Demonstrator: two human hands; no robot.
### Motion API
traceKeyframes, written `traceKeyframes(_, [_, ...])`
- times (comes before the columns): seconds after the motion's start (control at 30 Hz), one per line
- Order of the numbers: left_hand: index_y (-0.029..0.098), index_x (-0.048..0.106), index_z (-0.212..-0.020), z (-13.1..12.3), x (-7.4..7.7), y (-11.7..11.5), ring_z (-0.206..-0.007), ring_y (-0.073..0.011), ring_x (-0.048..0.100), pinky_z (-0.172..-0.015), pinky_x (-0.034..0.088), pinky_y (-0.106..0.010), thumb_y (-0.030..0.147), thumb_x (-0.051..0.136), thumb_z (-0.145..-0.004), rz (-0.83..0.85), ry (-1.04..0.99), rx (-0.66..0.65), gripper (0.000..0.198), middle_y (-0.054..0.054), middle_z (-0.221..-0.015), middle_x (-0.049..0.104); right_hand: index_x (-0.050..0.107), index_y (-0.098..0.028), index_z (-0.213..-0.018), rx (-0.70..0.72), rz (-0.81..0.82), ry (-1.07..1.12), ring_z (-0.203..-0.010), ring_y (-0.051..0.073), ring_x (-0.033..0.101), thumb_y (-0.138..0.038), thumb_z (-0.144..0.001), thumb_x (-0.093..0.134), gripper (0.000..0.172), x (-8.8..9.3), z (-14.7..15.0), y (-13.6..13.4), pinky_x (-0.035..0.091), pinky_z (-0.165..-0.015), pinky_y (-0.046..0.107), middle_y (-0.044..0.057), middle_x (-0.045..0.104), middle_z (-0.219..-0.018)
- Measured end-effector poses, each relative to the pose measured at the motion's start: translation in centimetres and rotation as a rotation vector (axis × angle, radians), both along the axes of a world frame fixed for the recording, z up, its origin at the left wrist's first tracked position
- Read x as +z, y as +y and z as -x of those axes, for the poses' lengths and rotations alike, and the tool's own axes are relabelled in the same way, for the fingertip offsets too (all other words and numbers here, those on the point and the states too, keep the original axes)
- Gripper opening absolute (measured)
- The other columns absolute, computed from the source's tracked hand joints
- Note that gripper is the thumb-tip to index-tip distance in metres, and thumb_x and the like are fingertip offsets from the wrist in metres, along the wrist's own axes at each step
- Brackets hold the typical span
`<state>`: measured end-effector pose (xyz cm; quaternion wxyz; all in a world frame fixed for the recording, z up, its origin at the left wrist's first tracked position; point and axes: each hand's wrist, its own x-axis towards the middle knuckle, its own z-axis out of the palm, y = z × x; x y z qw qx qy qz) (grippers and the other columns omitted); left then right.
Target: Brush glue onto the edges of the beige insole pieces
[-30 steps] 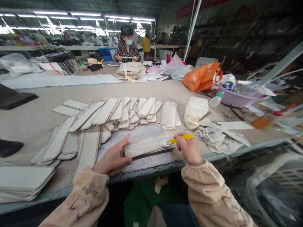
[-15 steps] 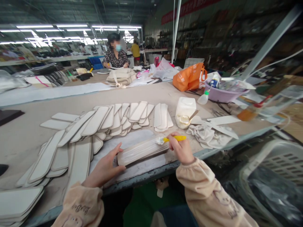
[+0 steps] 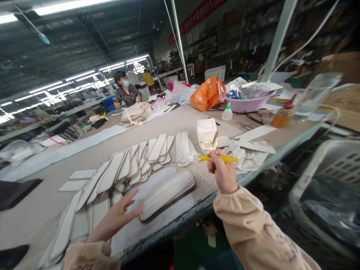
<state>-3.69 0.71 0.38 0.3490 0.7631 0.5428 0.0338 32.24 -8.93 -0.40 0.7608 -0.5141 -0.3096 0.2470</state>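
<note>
Between my hands lies a short stack of long, rounded pale panels, its top one streaked with something white and wet. My right hand grips a yellow-handled brush, raised off the stack; its bristles are coated white. Behind that hand stands a cut-open white plastic jug with white paste inside and a thin stick leaning in it. My left hand has its fingers spread at the stack's left end, a fingertip at or very near its edge.
Many similar panels lie overlapped on the left. A crumpled cloth and pale strips lie right of the jug. Farther back are an orange bag, a purple basin and a bottle of amber liquid. A plastic crate stands beyond the table edge.
The brush has lifted off the top panel and moved up and right, toward the jug. My left hand has drawn slightly back from the stack's end. The camera view has tilted.
</note>
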Motion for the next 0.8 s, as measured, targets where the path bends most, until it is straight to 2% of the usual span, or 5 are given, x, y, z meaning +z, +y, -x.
traceKeyframes(0.1, [0.015,0.058,-0.125,-4.4,2.9,2.2,-0.115,-0.0292,0.060,-0.098,0.046,-0.040,0.063,0.056,-0.078,-0.191,0.094,-0.032,0.067,-0.012,-0.126,0.063,0.054,-0.018,-0.081,-0.035,-0.078,0.089,-0.042,0.009,0.040,-0.042,-0.087,0.052,0.024,0.4,-0.6,0.0,0.030,-0.043,0.022,-0.006,0.047,-0.046])
traceKeyframes(0.2, [0.017,0.068,-0.109,-12.0,4.4,4.6,-0.104,-0.0244,0.064,-0.093,0.047,-0.032,0.061,0.051,-0.082,-0.272,0.094,-0.196,0.054,-0.006,-0.110,0.071,0.052,-0.019,-0.083,-0.094,-0.135,0.154,-0.042,0.009,0.039,-0.042,-0.087,0.052,0.024,0.4,-1.3,0.0,0.030,-0.043,0.022,-0.006,0.048,-0.048])
traceKeyframes(0.4, [0.017,0.073,-0.082,-24.4,1.1,9.2,-0.087,-0.0257,0.065,-0.074,0.044,-0.031,0.057,0.058,-0.076,-0.377,0.372,-0.315,0.043,-0.009,-0.086,0.072,0.050,-0.020,-0.082,-0.160,-0.155,0.173,-0.043,0.009,0.040,-0.041,-0.088,0.052,0.022,0.5,-2.9,-0.3,0.030,-0.043,0.021,-0.006,0.048,-0.049])
traceKeyframes(0.6, [0.019,0.069,-0.060,-27.3,-1.7,10.9,-0.072,-0.0212,0.063,-0.063,0.038,-0.028,0.038,0.063,-0.073,-0.338,0.462,-0.325,0.024,-0.006,-0.063,0.067,0.049,-0.020,-0.082,-0.178,-0.133,0.128,-0.043,0.009,0.039,-0.039,-0.090,0.049,0.021,0.7,-4.1,-0.9,0.032,-0.043,0.020,-0.007,0.048,-0.048])
traceKeyframes(0.8, [0.020,0.072,-0.076,-25.7,0.6,11.3,-0.086,-0.0220,0.064,-0.070,0.041,-0.027,0.027,0.053,-0.078,-0.439,0.415,-0.206,0.021,-0.007,-0.080,0.072,0.053,-0.019,-0.083,-0.184,-0.133,0.065,-0.046,0.009,0.045,-0.035,-0.091,0.051,0.019,0.3,-3.6,-0.8,0.037,-0.045,0.020,-0.005,0.052,-0.052])
